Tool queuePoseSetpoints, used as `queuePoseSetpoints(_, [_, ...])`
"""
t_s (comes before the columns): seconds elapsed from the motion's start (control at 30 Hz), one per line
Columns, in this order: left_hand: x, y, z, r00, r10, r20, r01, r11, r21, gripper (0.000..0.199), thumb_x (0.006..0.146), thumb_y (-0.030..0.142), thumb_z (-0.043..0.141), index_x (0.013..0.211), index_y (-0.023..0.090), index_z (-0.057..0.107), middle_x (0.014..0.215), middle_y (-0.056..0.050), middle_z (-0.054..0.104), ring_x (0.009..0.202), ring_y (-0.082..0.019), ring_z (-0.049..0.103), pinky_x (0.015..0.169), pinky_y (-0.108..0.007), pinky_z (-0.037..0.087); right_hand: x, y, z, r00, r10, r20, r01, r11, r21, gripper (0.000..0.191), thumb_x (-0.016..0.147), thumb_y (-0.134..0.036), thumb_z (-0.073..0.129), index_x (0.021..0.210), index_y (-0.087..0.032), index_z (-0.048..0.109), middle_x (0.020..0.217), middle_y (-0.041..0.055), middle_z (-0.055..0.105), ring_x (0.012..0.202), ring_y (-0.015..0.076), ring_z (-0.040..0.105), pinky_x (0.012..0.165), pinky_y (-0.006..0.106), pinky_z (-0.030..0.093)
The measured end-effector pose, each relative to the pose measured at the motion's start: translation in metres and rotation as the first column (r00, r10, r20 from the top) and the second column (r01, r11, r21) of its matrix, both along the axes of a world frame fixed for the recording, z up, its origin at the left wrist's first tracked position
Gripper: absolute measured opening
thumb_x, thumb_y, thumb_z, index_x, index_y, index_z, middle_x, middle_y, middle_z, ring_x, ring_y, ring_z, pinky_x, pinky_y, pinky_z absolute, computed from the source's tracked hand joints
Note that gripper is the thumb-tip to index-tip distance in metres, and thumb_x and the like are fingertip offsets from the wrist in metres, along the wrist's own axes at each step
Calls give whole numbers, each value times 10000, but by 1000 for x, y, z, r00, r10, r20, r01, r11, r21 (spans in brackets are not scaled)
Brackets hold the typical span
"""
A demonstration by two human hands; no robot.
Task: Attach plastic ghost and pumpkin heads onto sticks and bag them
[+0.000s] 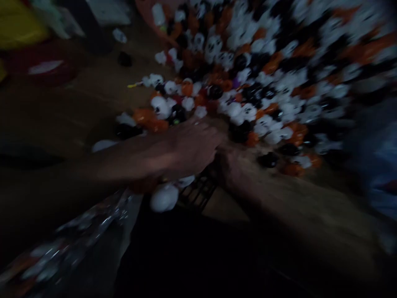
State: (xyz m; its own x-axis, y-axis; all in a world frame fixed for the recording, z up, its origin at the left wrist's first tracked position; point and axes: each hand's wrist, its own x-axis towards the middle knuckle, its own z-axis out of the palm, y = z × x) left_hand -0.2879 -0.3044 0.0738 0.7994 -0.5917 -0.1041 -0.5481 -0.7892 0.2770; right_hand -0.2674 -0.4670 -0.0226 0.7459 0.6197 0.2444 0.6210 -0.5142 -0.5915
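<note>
In the dim, blurred middle of the head view, my left hand [198,142] reaches in from the left with its fingers curled at the edge of a pile of small figures. Whatever it may hold is hidden. My right hand [228,165] meets it from the right, in shadow, its fingers hidden. Just below the two hands is a black slatted or grid-like piece [201,190]; whether a hand grips it cannot be made out. Beside it, under my left forearm, sits a rounded white figure [164,198]. An orange figure [151,120] and a white skull-like figure [161,106] lie just beyond my left wrist.
A large heap of white, black and orange figures [263,78] spreads across the brown surface [93,95]. Clear plastic bags [83,236] with similar figures lie at lower left. Yellow [21,25] and dark red items [46,66] stand at upper left. Bluish plastic [378,157] is at right.
</note>
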Motion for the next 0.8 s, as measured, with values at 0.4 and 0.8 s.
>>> queuePoseSetpoints(0.4, [29, -4, 1, 968, -7, 252, 11, 1000, -13, 238, 916, 251, 378, 1010, 157, 575, 1032, -70, 612, 1014, -227, 520, 932, -417, 346, 27, 14, -10, 984, -110, 142, 121, 990, -71, 318, 813, -210, 516, 1125, -160, 558, 1117, 116, 620, 1054, 234, 547, 952, 378, 368])
queuePoseSetpoints(0.8, [20, -10, 1, 982, 67, 178, -48, 993, -108, 264, 858, 337, 503, 1070, 196, 572, 1062, -64, 625, 1100, -238, 510, 1072, -483, 262, 20, 2, -16, 984, -89, 155, 49, 967, 249, 406, 778, -92, 397, 1100, -206, 615, 1115, 113, 633, 1048, 223, 587, 872, 366, 495])
